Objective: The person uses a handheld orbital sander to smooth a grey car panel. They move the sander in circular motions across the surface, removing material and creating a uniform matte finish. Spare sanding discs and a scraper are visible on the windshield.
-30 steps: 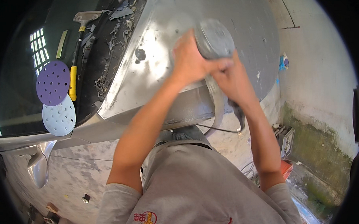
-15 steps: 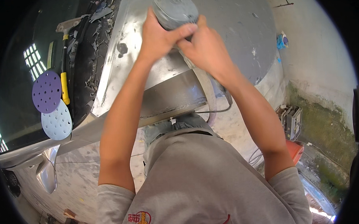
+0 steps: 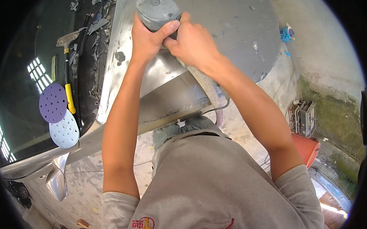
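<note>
Both my hands hold a grey, dust-coated power sander over a car's hood. My left hand wraps the near left side of its round head, thumb laid across toward the right. My right hand grips the sander's rear body, just right of the left thumb. A ribbed hose runs from beneath my right hand down over the car's side. Bare, shiny metal shows on the hood's left part, while the rest is dull grey. The sander's pad is hidden underneath.
On the windshield lie a purple sanding disc, a pale blue sanding disc and a yellow-handled tool. Debris fills the dark strip by the hood. A side mirror juts out. An orange bucket stands right, near a stained wall.
Both hands and the sander have shifted left across the hood. The whole view has also moved slightly, bringing more of the orange bucket into sight.
</note>
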Tool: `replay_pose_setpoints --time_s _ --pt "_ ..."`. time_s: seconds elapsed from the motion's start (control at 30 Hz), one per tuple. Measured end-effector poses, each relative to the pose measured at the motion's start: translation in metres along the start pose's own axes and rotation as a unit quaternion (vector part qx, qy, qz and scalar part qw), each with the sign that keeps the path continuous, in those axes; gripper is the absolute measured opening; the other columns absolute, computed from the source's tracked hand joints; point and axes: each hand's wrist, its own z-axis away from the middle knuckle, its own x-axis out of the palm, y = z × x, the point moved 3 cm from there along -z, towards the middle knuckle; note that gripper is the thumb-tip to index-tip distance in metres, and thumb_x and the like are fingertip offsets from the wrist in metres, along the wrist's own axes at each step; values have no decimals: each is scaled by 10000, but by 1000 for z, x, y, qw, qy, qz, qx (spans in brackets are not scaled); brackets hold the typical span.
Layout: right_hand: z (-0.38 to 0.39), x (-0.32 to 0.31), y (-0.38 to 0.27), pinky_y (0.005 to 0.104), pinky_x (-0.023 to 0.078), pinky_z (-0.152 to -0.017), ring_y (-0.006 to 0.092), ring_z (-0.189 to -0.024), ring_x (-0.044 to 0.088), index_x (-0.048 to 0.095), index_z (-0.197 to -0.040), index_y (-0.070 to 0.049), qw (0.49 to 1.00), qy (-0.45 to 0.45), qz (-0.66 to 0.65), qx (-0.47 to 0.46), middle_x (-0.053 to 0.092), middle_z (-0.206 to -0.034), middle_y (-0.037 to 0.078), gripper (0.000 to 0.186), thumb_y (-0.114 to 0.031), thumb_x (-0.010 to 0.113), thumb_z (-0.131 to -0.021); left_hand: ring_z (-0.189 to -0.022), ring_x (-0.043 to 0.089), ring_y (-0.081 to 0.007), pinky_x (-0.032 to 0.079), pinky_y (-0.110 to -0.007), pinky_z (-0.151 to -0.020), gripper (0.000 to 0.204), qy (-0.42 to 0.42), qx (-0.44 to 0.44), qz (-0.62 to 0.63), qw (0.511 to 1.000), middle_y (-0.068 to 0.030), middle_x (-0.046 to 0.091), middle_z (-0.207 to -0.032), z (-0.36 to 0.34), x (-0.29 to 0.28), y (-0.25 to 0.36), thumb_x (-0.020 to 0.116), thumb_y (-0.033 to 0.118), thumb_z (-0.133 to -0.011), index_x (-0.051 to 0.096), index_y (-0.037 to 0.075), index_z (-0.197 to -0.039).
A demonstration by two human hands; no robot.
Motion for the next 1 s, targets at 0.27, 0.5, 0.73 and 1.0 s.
replay_pose_setpoints --time_s 0.27,0.5,0.73,1.0 --pt "22 -3 7 547 626 -755 500 -808 764 510 -1212 164 1000 -25 12 7 751 -844 311 541 -221 740 -908 -1131 684 -233 581 -391 -1001 929 -7 -18 32 999 -148 682 -1263 16 10 -8 1012 393 -749 490 -23 -1395" --pt "19 -15 26 545 622 -767 491 -826 763 500 -1229 149 998 7 20 62 753 -859 306 553 -220 755 -904 -1167 690 -258 568 -417 -1023 928 -34 -41 11 999 -161 691 -1272 3 38 -17 1007 436 -730 522 -24 -1373" --pt "100 -12 43 546 601 -803 537 -927 750 404 -1421 172 986 -133 -70 71 736 -931 341 737 -278 769 -966 -1158 684 -301 537 -457 -1049 1035 5 -64 14 998 -155 696 -1269 87 41 -1 1014 519 -641 554 -16 -1398" --pt "164 -23 51 538 589 -727 541 -854 740 482 -1422 36 994 -42 -90 48 730 -929 348 634 -327 789 -1002 -1167 671 -305 537 -456 -1017 998 -21 12 -93 995 -151 665 -1279 93 53 5 1003 507 -613 608 -12 -1368"
